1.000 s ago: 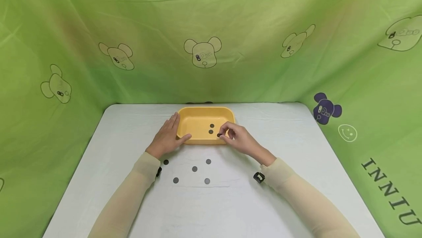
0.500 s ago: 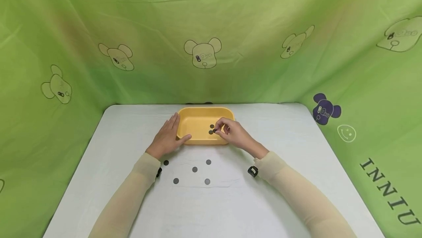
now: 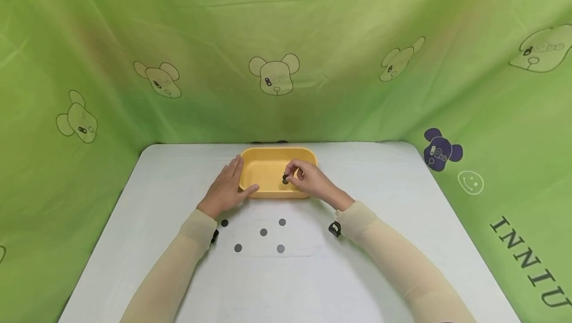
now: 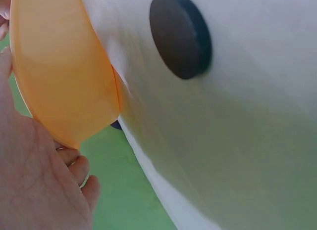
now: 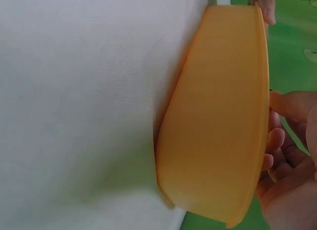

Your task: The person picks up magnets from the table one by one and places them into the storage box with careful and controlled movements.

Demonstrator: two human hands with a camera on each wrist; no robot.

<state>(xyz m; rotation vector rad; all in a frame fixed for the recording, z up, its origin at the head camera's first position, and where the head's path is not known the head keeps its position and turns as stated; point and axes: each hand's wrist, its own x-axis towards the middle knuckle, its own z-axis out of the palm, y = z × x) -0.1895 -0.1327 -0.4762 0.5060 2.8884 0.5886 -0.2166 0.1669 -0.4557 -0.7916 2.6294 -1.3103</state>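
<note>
1. Left hand (image 3: 225, 187) lies flat against the left outer wall of the yellow tray (image 3: 263, 193), fingers straight, thumb along the near wall. Judged as bracing, so the tray stays put on the counter (image 3: 286, 283).
2. Right hand (image 3: 308, 180) is over the tray's right half, fingers curled narrow and pinching a dark disc (image 3: 285, 179) low inside the tray. Whether the disc touches the floor or other discs beneath cannot be told.
3. Five loose discs (image 3: 263, 232) lie flat on the counter nearer the person, between the forearms, spaced apart, each easy to pinch singly.
4. Left wrist view: one disc (image 4: 181, 35) beside the tray wall, not touching.
</note>
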